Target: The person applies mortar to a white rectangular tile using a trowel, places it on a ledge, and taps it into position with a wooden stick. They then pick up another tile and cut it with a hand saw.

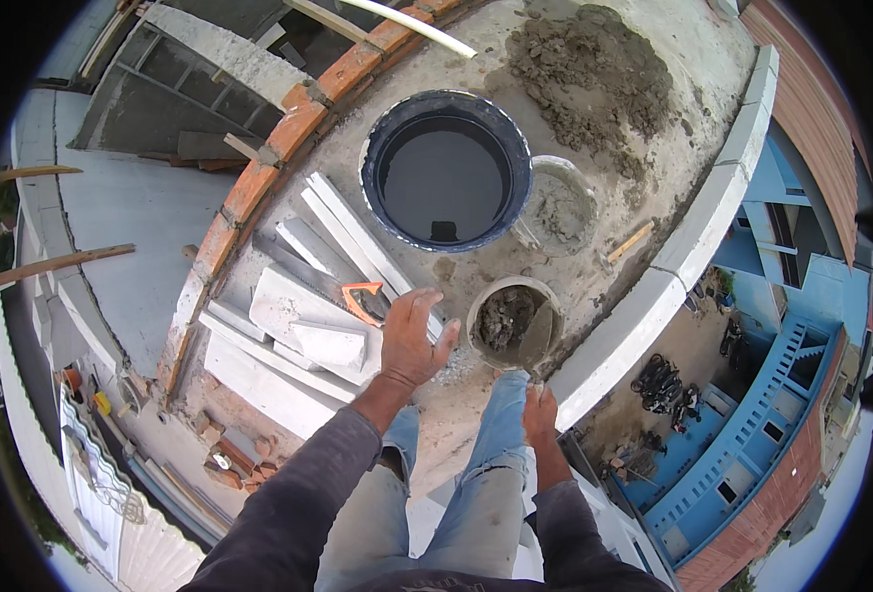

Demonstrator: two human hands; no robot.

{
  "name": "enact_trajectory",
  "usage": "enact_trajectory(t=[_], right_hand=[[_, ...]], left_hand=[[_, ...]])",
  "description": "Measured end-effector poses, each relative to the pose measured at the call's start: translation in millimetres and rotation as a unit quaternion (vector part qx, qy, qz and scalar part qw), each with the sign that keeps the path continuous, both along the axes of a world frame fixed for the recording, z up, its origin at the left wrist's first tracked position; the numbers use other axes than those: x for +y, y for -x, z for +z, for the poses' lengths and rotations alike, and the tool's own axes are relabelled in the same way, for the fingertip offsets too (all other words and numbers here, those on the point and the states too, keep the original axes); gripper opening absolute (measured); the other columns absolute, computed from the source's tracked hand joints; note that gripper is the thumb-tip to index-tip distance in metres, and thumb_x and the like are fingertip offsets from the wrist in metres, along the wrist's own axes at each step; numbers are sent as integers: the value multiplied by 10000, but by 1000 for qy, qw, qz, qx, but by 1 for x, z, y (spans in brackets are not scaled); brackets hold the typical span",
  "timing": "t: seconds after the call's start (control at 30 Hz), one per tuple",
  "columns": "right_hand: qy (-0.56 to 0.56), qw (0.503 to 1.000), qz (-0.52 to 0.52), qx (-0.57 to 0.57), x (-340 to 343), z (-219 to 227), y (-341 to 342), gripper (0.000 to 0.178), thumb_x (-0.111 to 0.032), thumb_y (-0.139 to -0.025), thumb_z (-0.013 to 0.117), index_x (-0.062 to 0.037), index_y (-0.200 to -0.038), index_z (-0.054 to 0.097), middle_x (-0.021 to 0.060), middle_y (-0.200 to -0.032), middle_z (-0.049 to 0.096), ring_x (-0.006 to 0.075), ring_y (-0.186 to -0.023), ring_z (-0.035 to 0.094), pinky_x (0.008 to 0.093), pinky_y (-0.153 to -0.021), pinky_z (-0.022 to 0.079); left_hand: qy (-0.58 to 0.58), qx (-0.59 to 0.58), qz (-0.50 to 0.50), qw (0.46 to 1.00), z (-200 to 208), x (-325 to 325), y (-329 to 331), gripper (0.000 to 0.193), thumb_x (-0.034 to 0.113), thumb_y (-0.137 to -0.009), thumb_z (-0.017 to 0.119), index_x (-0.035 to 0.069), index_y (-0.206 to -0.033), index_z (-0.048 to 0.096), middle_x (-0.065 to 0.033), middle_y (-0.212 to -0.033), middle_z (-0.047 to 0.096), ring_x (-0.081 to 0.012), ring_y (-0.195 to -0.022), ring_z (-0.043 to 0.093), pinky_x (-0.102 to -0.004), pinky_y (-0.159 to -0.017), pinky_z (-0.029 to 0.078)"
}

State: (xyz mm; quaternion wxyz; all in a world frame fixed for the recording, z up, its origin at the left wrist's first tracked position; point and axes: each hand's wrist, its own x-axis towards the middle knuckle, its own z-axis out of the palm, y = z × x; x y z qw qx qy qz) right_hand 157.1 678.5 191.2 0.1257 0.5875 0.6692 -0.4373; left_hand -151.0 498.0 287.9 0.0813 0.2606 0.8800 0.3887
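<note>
My left hand (417, 340) is held out with thumb and fingers apart and nothing in it. Just beyond it lies a handsaw with an orange handle (363, 302), among white lightweight blocks and strips (330, 342). A small round bucket (474, 326) in front of my knees holds wet grey mortar. A trowel blade (537, 338) rests in that bucket, tilted against its near right side. My right hand (540, 412) is closed beside my right knee; whatever its fingers hold, if anything, is hidden.
Farther off stand a large dark tub (368, 183) of water and a mortar-smeared bucket (589, 202). A mortar heap (594, 79) and a wooden-handled tool (630, 243) lie beyond. A brick edge (249, 189) and a white block parapet (688, 247) border drops on both sides.
</note>
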Motion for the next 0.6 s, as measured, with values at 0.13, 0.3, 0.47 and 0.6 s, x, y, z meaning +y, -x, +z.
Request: enact_trajectory(t=[0.13,0.3,0.47,0.6], right_hand=[[-129,982,65,122,-14,29,14,361,-262,-990,655,35,-1194,623,257,-1064,655,469,-987,656,548,-845,521],[13,914,397,84,-115,160,-1,347,-204,-964,695,10,-1227,619,249,-1135,659,451,-1067,641,541,-915,515],[341,495,798,37,-225,286,-76,283,-339,-944,677,-122,-1121,717,139,-1121,743,348,-1154,680,575,-991,465],[271,500,815,112,-239,321,-120,181,-284,-969,632,-142,-1017,734,145,-1003,751,318,-965,738,492,-831,548]], left_hand=[[288,-379,-66,877,55,-170,-118,749,418,-910,771,38,-1491,492,-230,-1403,560,-453,-1270,575,-522,-1068,492],[374,-384,-249,807,154,-263,-247,946,584,-844,756,81,-1579,434,-229,-1623,408,-471,-1477,400,-641,-1154,376],[356,-334,-284,825,213,-264,-301,821,474,-840,728,78,-1530,525,-240,-1651,376,-472,-1508,360,-671,-1175,319],[318,-239,-293,870,262,-275,-342,635,441,-879,671,66,-1392,662,-234,-1590,461,-466,-1519,359,-694,-1179,297]])
